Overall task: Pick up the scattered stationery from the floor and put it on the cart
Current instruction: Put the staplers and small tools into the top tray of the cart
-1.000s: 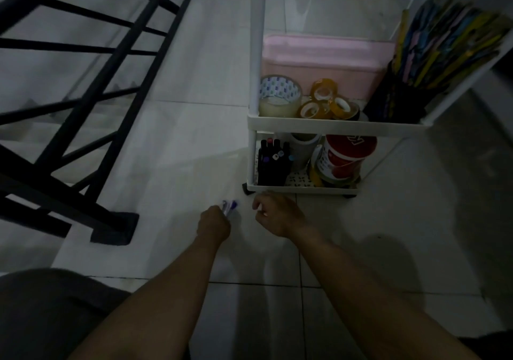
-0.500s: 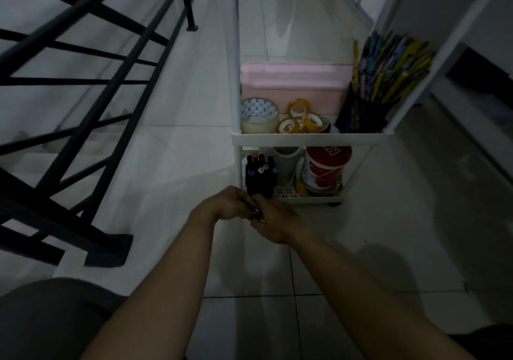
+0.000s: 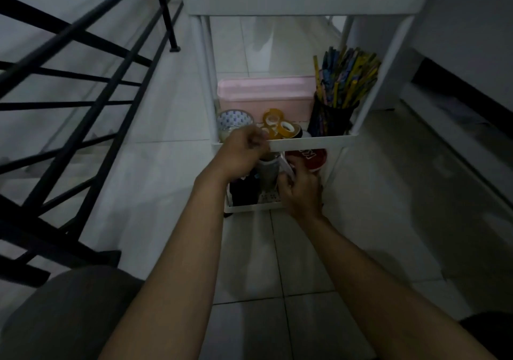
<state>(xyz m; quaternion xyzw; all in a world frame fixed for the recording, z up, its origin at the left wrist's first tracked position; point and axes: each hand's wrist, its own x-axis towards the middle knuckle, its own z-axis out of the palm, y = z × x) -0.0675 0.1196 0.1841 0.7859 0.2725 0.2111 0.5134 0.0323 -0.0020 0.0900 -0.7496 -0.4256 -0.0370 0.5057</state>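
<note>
Setting: dim white-tiled floor (image 3: 172, 193) beside black metal stair railing (image 3: 83, 87).
Head view: white plastic three-tier cart (image 3: 313, 141); left hand (image 3: 241, 153) at middle shelf's front-left edge, right hand (image 3: 301, 193) at bottom shelf's front edge, both curled.
Stationery: hidden in hands; contents unclear.
Advice: probably clear the front rim before releasing.

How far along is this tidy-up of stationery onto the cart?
Nearly done, it seems. The cart already holds tape rolls and pencils. Both hands, left hand and right hand, are at its shelves; what they hold is too blurred to tell. No stationery shows on the visible floor.
</note>
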